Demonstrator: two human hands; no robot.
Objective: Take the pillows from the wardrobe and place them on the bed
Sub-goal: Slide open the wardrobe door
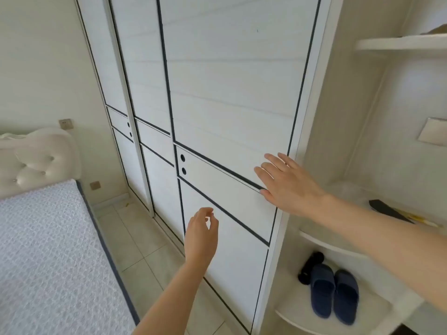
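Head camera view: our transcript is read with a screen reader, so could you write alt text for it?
The person's right hand lies flat on the closed sliding wardrobe door, near its right edge, while the left hand hovers empty below. The bed stands at left, and blue slippers sit on a corner shelf at right.

View: single head-worn wide-angle camera.
Facing: forward and down, at the closed wardrobe point(229, 105) doors.
Nearness: close; both forearms reach into frame from the bottom edge.
Left edge: bed point(43, 250).
Right edge: open corner shelves point(396, 43).
Shared views: none.
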